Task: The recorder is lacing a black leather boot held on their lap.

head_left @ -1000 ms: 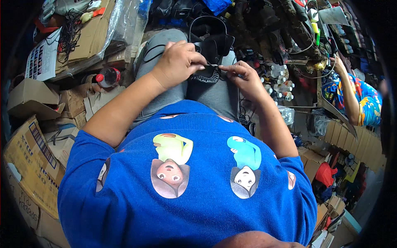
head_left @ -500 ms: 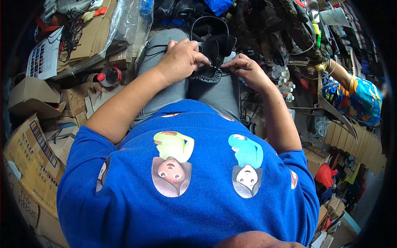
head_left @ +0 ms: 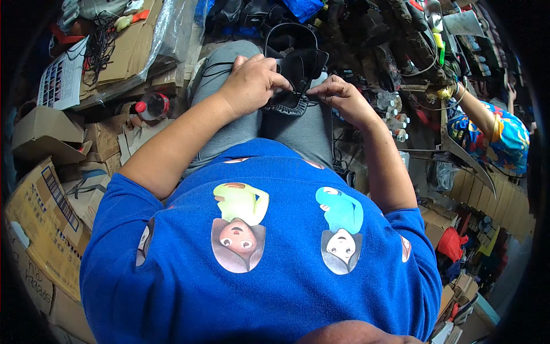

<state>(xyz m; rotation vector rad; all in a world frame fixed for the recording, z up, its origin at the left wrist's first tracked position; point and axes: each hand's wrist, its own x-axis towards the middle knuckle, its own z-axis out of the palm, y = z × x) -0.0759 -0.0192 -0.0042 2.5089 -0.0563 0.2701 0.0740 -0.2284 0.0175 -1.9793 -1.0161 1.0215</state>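
Observation:
On my lap, between my knees, rests a black shoe-like piece [head_left: 289, 108] with a gathered, stitched edge toward me and a wide curved band rising at its far side. My left hand [head_left: 252, 83] reaches over it from the left, thumb and forefinger closed in a pinch at its opening. From the right, my right hand [head_left: 339, 94] pinches close to the same edge. Whatever is between the right fingertips is too small to make out. A thin black cord [head_left: 216, 73] lies across my left knee beside the left hand.
At left are a red-capped bottle [head_left: 153, 106], an open cardboard box [head_left: 48, 135] and stacked cardboard [head_left: 123, 57]. Small bottles [head_left: 397, 121] stand right of my knee. Another person's arm [head_left: 478, 109] is at far right, near a curved blade-like strip [head_left: 472, 163].
My hands and the black piece have barely moved; the fingertips stay at its edge. The other person at right has shifted, and a second hand of theirs now shows.

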